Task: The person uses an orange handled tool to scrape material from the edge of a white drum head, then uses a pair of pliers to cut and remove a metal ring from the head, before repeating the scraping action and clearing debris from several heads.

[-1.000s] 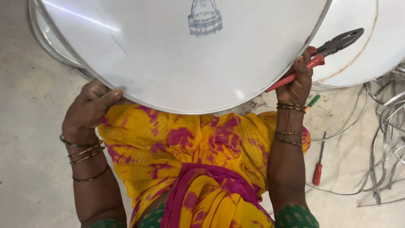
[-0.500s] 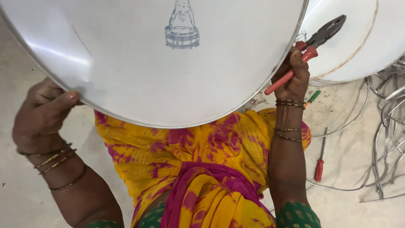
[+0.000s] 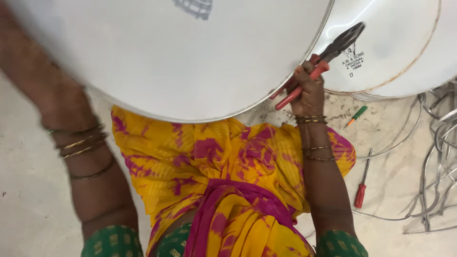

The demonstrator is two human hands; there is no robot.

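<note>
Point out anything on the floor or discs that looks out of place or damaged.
Loose tools lie scattered on the floor at the right: a red-handled screwdriver and a small green one, beside a tangle of bent metal strips. The second white disc shows a brownish, rust-like line along its rim. Nothing looks spilled.

Only markings here are two printed stamps, no packages or screens. One's a grey blurry emblem (image 3: 194, 8) at the top edge of the big white disc (image 3: 157, 62). The other's a small dark stamp (image 3: 353, 59) with lettering on the second white disc (image 3: 395, 43), upper right.
</note>
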